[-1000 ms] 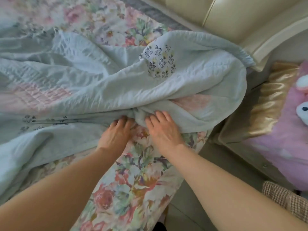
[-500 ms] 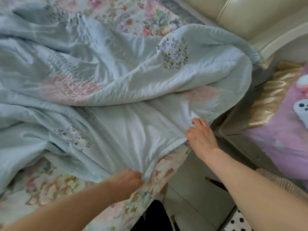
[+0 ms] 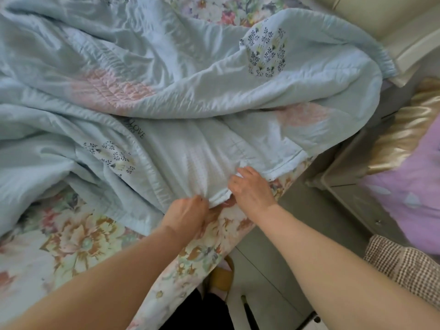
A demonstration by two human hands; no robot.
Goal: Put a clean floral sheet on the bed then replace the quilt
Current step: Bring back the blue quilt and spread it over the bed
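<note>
A pale blue quilt (image 3: 190, 79) with pink patches and small dark flower prints lies rumpled across the bed, over a floral sheet (image 3: 78, 244) that shows at the near side and the far top. My left hand (image 3: 188, 215) grips the quilt's near edge with curled fingers. Close beside it, my right hand (image 3: 252, 189) pinches the same edge just to the right. Both hands sit near the bed's right corner.
To the right of the bed stands a cream bedside cabinet (image 3: 352, 186) with a gold cushion (image 3: 404, 129) and a pink plush toy (image 3: 409, 194) on it. A cream headboard (image 3: 390, 17) is at the top right. Checked fabric (image 3: 404, 265) lies lower right, above grey floor tiles (image 3: 266, 282).
My right hand has slid left along the quilt's edge until it sits beside my left hand. More of the quilt now lies spread toward the bed's near side.
</note>
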